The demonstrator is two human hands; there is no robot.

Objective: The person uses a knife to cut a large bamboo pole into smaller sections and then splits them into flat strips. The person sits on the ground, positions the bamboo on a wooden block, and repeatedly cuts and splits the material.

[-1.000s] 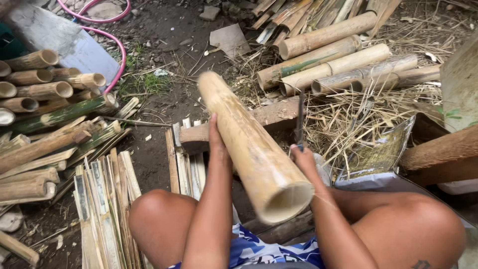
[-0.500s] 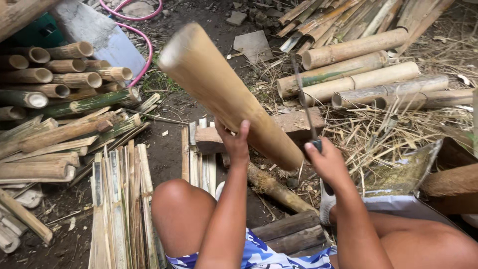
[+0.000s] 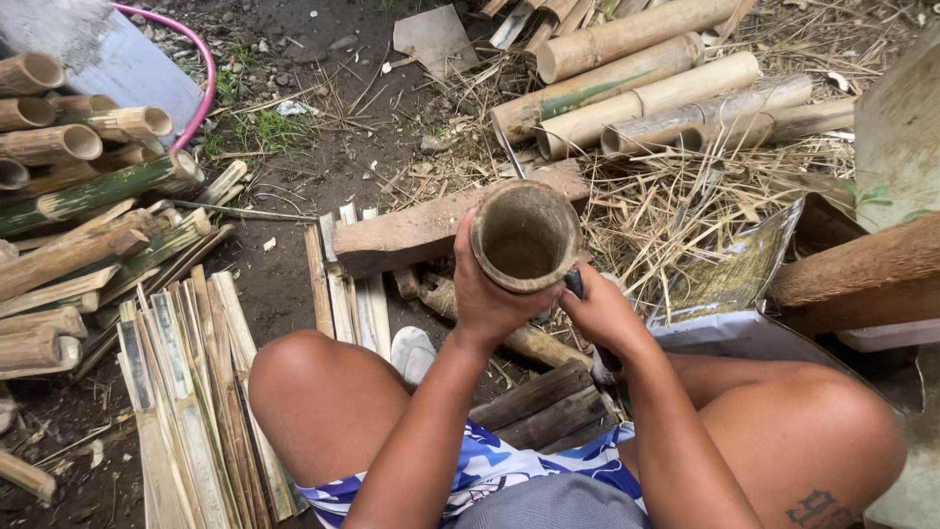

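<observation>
A thick bamboo tube [image 3: 524, 235] stands upright in front of me, its hollow open end facing the camera. My left hand [image 3: 490, 294] wraps around its left side just below the rim. My right hand [image 3: 599, 312] grips a dark knife handle [image 3: 575, 284] pressed against the tube's right side; a thin part of the blade [image 3: 511, 157] shows beyond the rim. The tube's lower end is hidden behind its rim, near a flat wooden block [image 3: 421, 230]. My bare knees frame the scene.
Split bamboo strips [image 3: 186, 392] lie in a pile at the left, with cut bamboo tubes [image 3: 59, 137] stacked beyond. Long bamboo poles [image 3: 646, 88] and dry straw lie at the upper right. A pink hose [image 3: 191, 69] curves at the top left. Short wood pieces [image 3: 539, 402] sit between my legs.
The bamboo tube went from lying slanted toward me, to swinging up, to standing on end. My left hand moved up to its rim and my right hand brought the knife beside it.
</observation>
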